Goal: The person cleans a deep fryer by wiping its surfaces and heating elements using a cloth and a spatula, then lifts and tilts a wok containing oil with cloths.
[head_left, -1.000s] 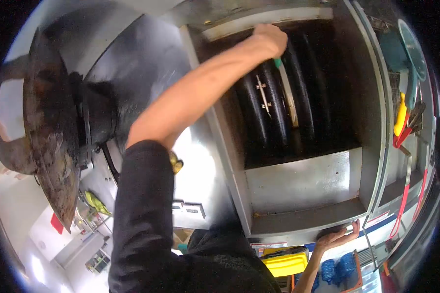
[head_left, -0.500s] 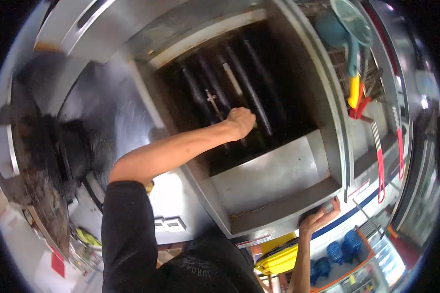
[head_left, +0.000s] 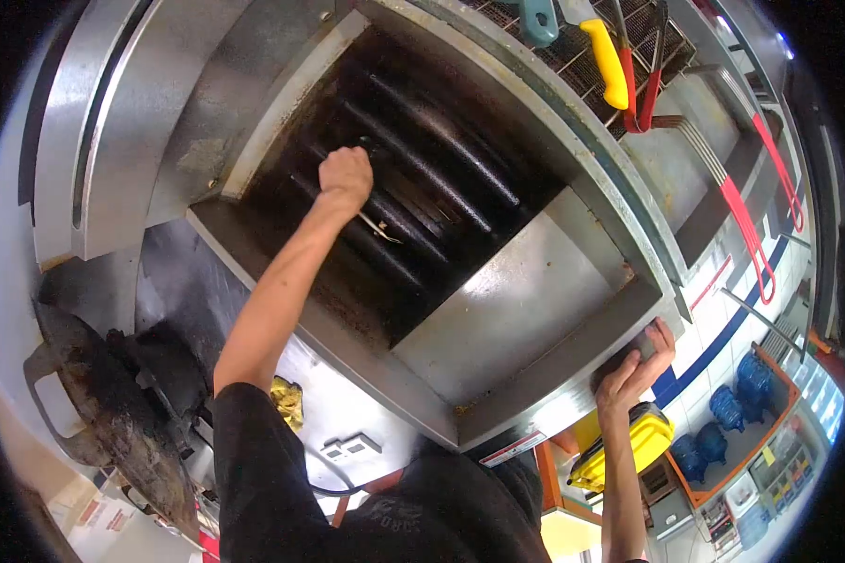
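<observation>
Inside the steel vat: dark tubes; left hand, fist closed (contents hidden). At front rim: right hand, grip unclear.

A head-worn camera looks forward and down into the metal basin, close below.

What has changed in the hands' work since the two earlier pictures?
The left hand first came toward the near end of the steel basin with black ridges, then went back to its far half. It stays a closed fist; anything inside is hidden. The camera view turned too. The right hand stayed at the basin's front edge.
</observation>
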{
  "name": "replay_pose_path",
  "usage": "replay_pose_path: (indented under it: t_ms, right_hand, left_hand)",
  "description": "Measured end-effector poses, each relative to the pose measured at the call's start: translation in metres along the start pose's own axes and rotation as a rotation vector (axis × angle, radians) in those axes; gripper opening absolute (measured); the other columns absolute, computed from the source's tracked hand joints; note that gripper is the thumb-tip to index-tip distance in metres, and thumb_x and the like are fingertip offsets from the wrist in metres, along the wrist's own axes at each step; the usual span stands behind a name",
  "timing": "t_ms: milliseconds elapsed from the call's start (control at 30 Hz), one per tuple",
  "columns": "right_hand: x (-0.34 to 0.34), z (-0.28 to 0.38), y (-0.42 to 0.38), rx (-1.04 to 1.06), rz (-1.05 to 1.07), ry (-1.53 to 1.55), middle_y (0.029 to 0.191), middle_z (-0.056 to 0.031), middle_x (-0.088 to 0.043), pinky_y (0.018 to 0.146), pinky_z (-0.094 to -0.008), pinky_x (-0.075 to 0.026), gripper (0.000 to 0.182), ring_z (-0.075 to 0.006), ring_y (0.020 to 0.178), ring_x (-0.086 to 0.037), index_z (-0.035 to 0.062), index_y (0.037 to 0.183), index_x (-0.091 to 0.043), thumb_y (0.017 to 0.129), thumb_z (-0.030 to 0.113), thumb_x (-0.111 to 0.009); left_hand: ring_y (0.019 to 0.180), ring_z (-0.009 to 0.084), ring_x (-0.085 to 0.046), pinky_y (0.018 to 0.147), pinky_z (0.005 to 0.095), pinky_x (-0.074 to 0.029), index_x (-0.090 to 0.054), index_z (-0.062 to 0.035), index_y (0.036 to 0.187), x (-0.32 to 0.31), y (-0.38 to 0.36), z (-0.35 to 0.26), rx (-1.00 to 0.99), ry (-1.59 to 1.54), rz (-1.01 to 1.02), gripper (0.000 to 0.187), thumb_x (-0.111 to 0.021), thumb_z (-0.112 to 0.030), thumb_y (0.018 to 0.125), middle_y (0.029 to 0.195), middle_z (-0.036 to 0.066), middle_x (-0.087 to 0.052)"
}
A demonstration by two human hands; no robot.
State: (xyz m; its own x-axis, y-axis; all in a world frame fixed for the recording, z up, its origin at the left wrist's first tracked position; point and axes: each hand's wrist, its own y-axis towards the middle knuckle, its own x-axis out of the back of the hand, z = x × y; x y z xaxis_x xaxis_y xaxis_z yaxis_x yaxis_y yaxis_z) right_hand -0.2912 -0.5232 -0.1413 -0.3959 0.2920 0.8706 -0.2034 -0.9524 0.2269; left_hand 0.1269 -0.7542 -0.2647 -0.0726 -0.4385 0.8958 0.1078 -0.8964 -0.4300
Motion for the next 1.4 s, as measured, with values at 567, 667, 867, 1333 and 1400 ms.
replay_pose_path:
  t_ms: [567, 667, 867, 1333, 1400]
  right_hand:
    - [0.004, 0.004, 0.004, 0.036, -0.044, 0.003, 0.123, -0.023, -0.054, 0.107, -0.0492, -0.029, 0.032, -0.0383, 0.118, -0.047, -0.0019, 0.111, -0.053, 0.082, 0.007, -0.043]
    - [0.007, 0.008, 0.009, 0.034, -0.028, 0.011, 0.122, -0.023, -0.054, 0.108, -0.056, -0.026, 0.03, -0.0385, 0.117, -0.048, -0.0009, 0.108, -0.051, 0.081, 0.007, -0.043]
    - [0.01, 0.007, 0.008, 0.03, -0.027, 0.009, 0.124, -0.0209, -0.053, 0.108, -0.0558, -0.026, 0.029, -0.0388, 0.119, -0.047, 0.0003, 0.109, -0.051, 0.082, 0.008, -0.043]
    - [0.01, 0.008, 0.008, 0.041, -0.054, 0.022, 0.122, -0.0203, -0.054, 0.109, -0.0559, -0.025, 0.031, -0.0381, 0.119, -0.048, 0.0003, 0.108, -0.051, 0.079, 0.006, -0.044]
    - [0.01, 0.007, 0.009, 0.033, -0.056, 0.011, 0.122, -0.0202, -0.054, 0.109, -0.0561, -0.025, 0.031, -0.038, 0.119, -0.048, 0.0003, 0.108, -0.051, 0.078, 0.006, -0.044]
  left_hand:
    - [0.089, 0.0351, -0.069, 0.078, 0.0435, -0.056, -0.073, -0.0057, 0.088, 0.02, -0.082, -0.055, -0.385, 0.028, 0.259, 0.017, -0.057, -0.008, 0.082, 0.09, 0.019, -0.07]
    - [0.088, 0.0347, -0.069, 0.078, 0.0427, -0.057, -0.072, -0.005, 0.088, 0.04, -0.055, -0.026, -0.267, 0.067, 0.032, 0.016, -0.058, -0.009, 0.083, 0.09, 0.019, -0.07]
    - [0.087, 0.0312, -0.07, 0.076, 0.041, -0.057, -0.072, -0.0041, 0.085, -0.013, -0.008, -0.008, -0.112, 0.182, -0.111, 0.024, -0.05, -0.014, 0.091, 0.089, 0.017, -0.071]
    - [0.082, 0.0376, -0.069, 0.074, 0.0461, -0.056, -0.069, -0.0003, 0.087, -0.016, -0.118, -0.08, -0.508, -0.024, 0.168, 0.016, -0.055, -0.008, 0.083, 0.084, 0.023, -0.068]
    - [0.08, 0.0372, -0.069, 0.071, 0.0463, -0.056, -0.069, -0.0026, 0.086, -0.007, -0.115, -0.07, -0.483, 0.0, 0.137, 0.015, -0.056, -0.009, 0.083, 0.082, 0.021, -0.069]
